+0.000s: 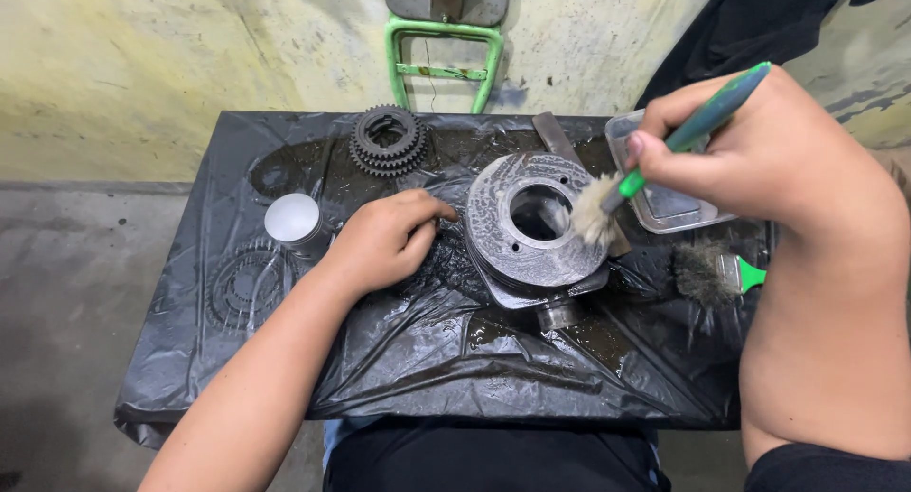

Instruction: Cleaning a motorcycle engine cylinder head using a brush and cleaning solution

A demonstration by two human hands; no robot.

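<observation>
Hands: two, a left hand (384, 241) and a right hand (759, 150)
Brushes: two, a green-handled brush (664, 150) in the right hand and a second brush (716, 274) lying on the sheet
Finned metal cylinders: one, the cylinder (531, 231)
Gear clusters: one, the gear cluster (387, 139)
Round silver caps: one, the cap (292, 219)
Clear plastic trays: one, the tray (664, 203)
Black plastic sheets: one, the sheet (427, 359)
Green metal frames: one, the frame (444, 60)

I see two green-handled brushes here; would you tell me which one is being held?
The pale-bristled brush in the right hand, its tip on the metal cylinder. The dark-bristled brush lies untouched on the black plastic sheet.
</observation>
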